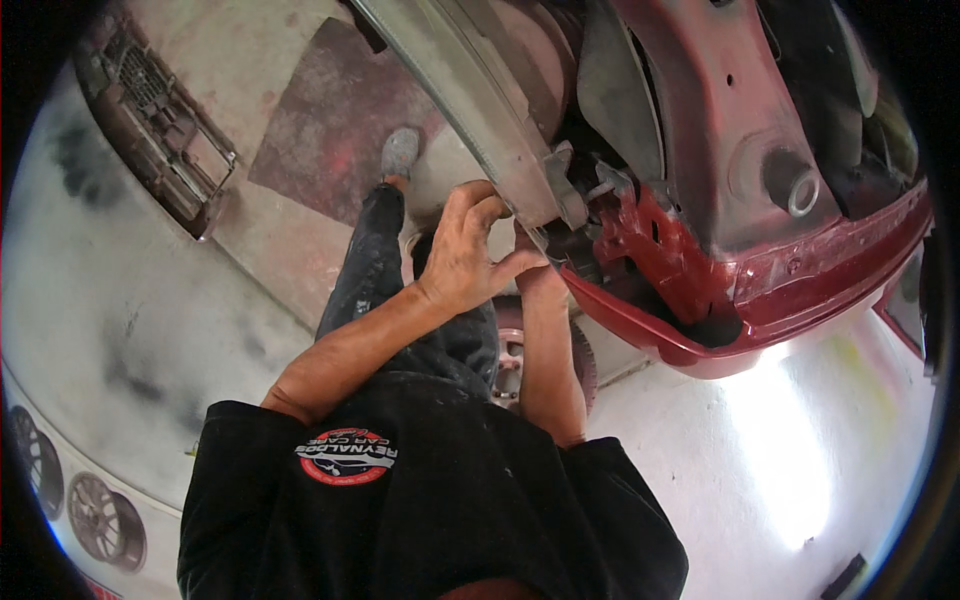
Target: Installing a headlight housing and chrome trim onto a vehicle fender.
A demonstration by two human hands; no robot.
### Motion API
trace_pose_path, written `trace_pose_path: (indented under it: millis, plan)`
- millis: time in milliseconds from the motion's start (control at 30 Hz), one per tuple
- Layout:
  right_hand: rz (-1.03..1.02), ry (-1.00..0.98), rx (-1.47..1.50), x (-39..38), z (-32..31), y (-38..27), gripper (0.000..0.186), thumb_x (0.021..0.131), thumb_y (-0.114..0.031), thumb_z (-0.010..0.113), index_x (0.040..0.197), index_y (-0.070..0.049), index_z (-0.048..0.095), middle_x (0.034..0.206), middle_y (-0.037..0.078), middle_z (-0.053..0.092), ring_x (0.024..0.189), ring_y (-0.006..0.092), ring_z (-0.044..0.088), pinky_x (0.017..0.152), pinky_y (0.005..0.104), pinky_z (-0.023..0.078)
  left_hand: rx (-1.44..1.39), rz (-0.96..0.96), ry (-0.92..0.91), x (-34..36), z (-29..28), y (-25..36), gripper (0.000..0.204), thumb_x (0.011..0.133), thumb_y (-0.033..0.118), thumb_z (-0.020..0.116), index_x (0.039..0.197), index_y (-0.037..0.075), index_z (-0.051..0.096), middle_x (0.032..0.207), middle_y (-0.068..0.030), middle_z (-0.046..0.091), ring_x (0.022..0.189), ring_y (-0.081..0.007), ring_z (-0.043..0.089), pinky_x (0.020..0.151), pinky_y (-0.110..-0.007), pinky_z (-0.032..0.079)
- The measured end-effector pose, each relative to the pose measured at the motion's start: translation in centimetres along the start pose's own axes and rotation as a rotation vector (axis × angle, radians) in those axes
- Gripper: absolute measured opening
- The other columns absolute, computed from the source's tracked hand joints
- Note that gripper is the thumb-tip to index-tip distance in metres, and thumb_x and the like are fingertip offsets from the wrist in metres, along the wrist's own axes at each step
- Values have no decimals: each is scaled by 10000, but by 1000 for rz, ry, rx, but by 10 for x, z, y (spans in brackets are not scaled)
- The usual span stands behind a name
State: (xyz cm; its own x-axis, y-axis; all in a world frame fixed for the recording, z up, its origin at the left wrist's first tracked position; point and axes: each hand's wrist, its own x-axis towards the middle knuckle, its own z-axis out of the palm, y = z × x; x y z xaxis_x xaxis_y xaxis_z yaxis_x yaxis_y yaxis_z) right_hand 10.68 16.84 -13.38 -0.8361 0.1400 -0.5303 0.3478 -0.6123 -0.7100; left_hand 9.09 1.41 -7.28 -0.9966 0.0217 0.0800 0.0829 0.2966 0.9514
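Observation:
A grey car fender point(470, 100) runs down from the top to the red front end point(690, 345) of the car. My left hand point(465, 250) is at the fender's lower corner, its fingers curled and bent toward the edge. Its thumb is apart from them and reaches to the same corner; what lies at its fingertips is too small to make out. Beside it, my right hand point(540, 285) is raised against the corner from below. Its fingers are mostly hidden behind my left thumb and the panel edge. A red bracket point(655, 240) stands just right of the corner.
A dark plastic grille point(165, 125) leans by the wall at upper left. Below my hands is a wheel point(510, 350). A dark mat point(335, 125) lies on the floor near my shoe point(400, 152). A metal ring point(803, 190) sticks out of the red structure.

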Motion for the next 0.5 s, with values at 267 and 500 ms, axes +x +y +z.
trace_pose_path:
  millis: [267,500]
  plan:
    - [20,-112,104,-2,-31,4,532,957,-434,609,1343,-74,547,1321,103,613,1211,250,582,1045,416,451,28,195,158,-13,14,-19,825,688,310,917,1306,36,444,1201,-210,527,1088,-380,536,925,-461,476]
    - [-53,-164,109,35,-102,33,444,977,-365,606,1314,-78,571,1280,89,624,1177,230,590,1045,391,456,120,264,222,-12,36,-42,843,722,434,895,1320,32,456,1233,-206,489,1114,-359,526,942,-453,462]
